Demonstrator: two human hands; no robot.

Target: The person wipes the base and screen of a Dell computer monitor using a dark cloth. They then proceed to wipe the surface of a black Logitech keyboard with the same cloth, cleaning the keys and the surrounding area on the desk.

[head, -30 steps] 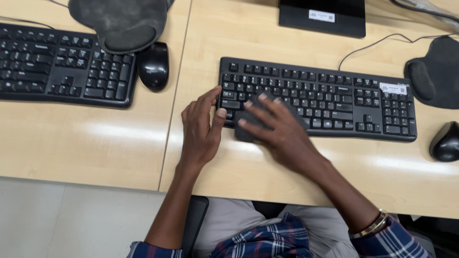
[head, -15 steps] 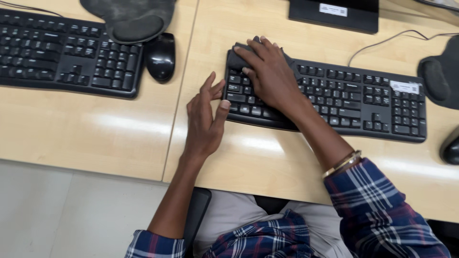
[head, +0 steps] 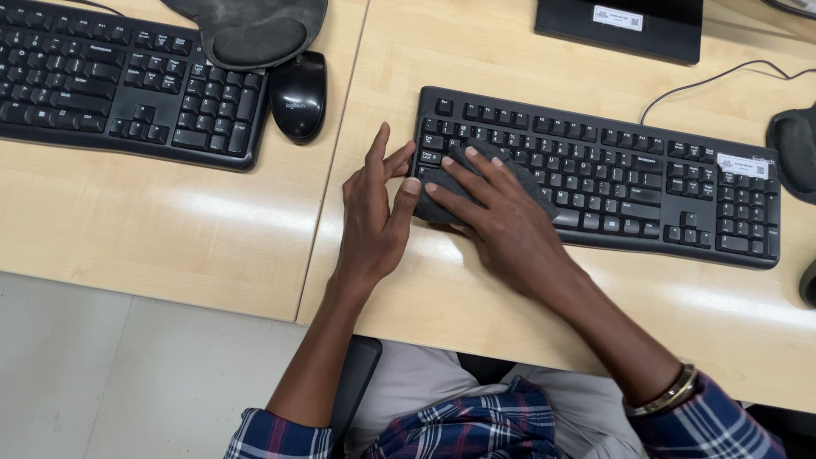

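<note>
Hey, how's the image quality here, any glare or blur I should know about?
Head view: soft ceiling-light glare streaks across the pale desk, left and right of the arms; the keyboard keys stay sharp; the right hand on the dark cloth shows slight blur; the left hand is crisp; shadows are faint.

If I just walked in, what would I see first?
Two hands on a black keyboard on a pale wooden desk. The right hand presses a dark grey cloth onto the keys at its left end, while the left hand steadies the keyboard's left edge. To the left lie a black mouse and a second keyboard.
</note>
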